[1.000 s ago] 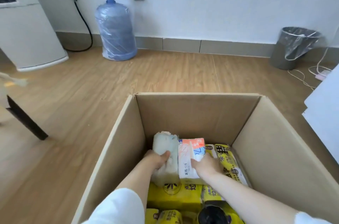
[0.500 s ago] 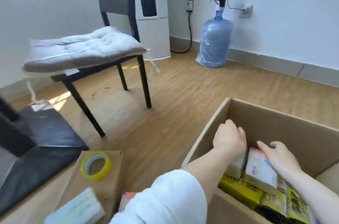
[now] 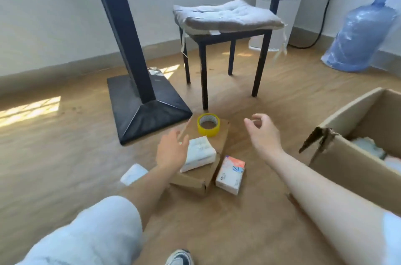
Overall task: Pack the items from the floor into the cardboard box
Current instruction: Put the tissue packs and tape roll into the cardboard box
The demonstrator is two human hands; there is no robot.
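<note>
The open cardboard box [image 3: 338, 156] stands at the right edge with white packs inside. On the floor in front of me lies a small flat carton [image 3: 195, 180]. A white tissue pack [image 3: 198, 154] and a yellow tape roll [image 3: 208, 124] rest on it. A tissue pack with an orange top [image 3: 231, 174] lies beside the carton, and another white pack [image 3: 133, 173] sits to the left. My left hand [image 3: 171, 151] hovers open at the white tissue pack's left edge. My right hand [image 3: 263, 132] is open in the air, right of the tape roll, holding nothing.
A black pedestal base with its post [image 3: 147, 110] stands just behind the items. A dark chair with a grey cushion [image 3: 225, 15] is further back. A blue water jug [image 3: 360, 35] sits at the right wall. My shoe [image 3: 180, 258] shows at the bottom.
Both hands have come out of the cardboard box, leaving the tissue packs inside. My view swung left to the items on the floor, and both hands now reach toward them.
</note>
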